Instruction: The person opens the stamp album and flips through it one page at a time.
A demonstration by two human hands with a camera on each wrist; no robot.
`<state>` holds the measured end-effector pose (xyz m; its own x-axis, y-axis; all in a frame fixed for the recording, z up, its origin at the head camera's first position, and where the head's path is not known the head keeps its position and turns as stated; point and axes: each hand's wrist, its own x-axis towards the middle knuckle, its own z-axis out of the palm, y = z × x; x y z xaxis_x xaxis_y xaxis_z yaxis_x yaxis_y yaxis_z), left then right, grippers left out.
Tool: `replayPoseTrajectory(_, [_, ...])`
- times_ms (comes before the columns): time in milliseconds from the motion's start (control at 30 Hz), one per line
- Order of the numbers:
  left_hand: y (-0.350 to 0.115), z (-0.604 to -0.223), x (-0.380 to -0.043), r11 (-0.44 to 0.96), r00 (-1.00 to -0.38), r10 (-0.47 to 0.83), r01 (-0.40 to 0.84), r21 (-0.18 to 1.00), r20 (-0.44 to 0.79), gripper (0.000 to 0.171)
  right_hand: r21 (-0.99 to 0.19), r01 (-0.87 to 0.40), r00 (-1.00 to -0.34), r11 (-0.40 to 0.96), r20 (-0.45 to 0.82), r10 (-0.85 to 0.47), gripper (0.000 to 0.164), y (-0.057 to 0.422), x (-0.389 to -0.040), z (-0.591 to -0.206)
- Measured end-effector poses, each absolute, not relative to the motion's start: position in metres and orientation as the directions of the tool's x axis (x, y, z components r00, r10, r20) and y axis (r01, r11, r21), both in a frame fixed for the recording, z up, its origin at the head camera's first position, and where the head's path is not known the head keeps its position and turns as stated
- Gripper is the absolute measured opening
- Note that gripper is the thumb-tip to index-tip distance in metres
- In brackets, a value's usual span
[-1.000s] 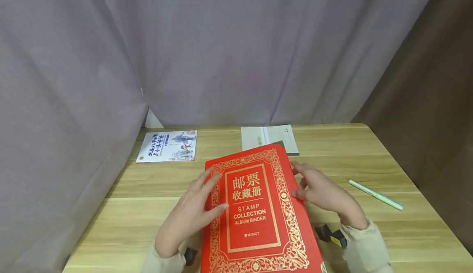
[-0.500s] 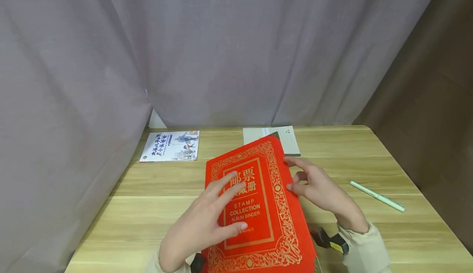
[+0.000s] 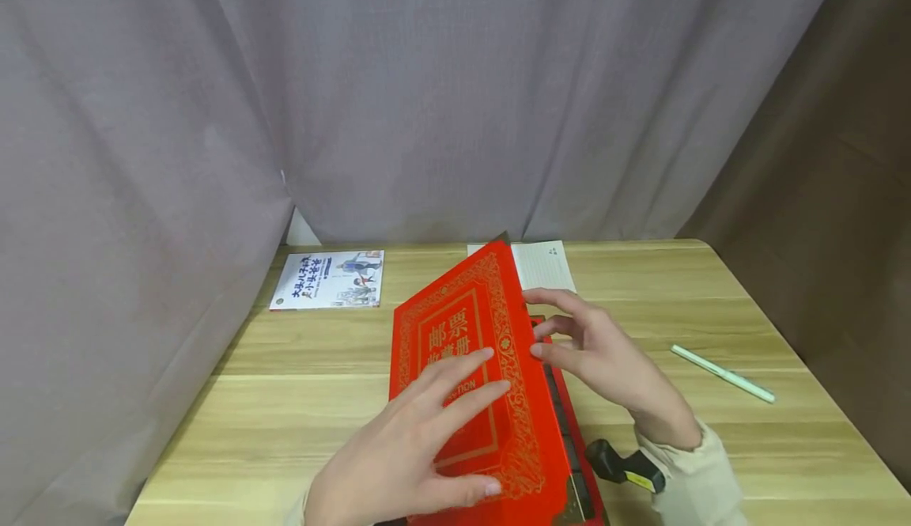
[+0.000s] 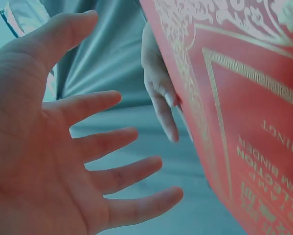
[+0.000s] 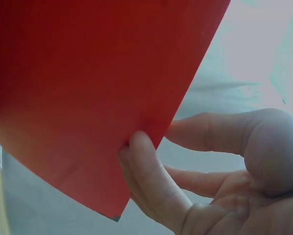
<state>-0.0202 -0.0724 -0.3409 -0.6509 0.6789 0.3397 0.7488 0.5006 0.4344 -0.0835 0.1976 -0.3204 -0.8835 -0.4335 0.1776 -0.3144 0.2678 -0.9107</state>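
A red stamp album binder [image 3: 463, 312] with gold ornament lies at the table's front, its front cover lifted at a slant along the right side. My right hand [image 3: 608, 356] pinches the cover's right edge between thumb and fingers. From the right wrist view, the plain red inside of the cover [image 5: 82, 98] shows, with fingers [image 5: 151, 171] against it. Dark page edges [image 3: 562, 415] appear in the gap below. My left hand [image 3: 416, 439] is spread in front of the cover; in the left wrist view its straight fingers [image 4: 119, 137] stand apart from the red surface.
A white picture book [image 3: 327, 279] lies at the back left of the wooden table [image 3: 285, 415]. Behind the album is a pale notebook [image 3: 546, 265], partly covered. To the right lies a light green pen [image 3: 722, 373]. Grey curtains [image 3: 441, 99] close off the back.
The album's cover has risen on its right side and tilted leftward, baring the pages. My right hand has moved left with its edge, while the left hand has shifted right across the cover.
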Motion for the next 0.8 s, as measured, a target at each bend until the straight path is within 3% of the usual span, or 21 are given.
replayPoseTrajectory(333, [-0.068,-0.333,-0.008,0.418,-0.545,0.734,0.833,0.362,0.407,0.081,-0.944,-0.274,-0.874,0.186,0.163,-0.458,0.059,0.185,-0.079,-0.317])
replayPoseTrajectory(533, [-0.066,-0.333,-0.005,0.410,-0.489,0.765,0.872,0.268,0.419,0.085,-0.955,-0.283,-0.836,0.084,0.203,-0.511,0.061,0.179,-0.079,-0.314])
replayPoseTrajectory(800, [-0.064,-0.333,-0.005,0.417,-0.521,0.775,0.847,0.329,0.359,0.072,-0.945,-0.320,-0.813,0.063,0.240,-0.531,0.061,0.172,-0.078,-0.309])
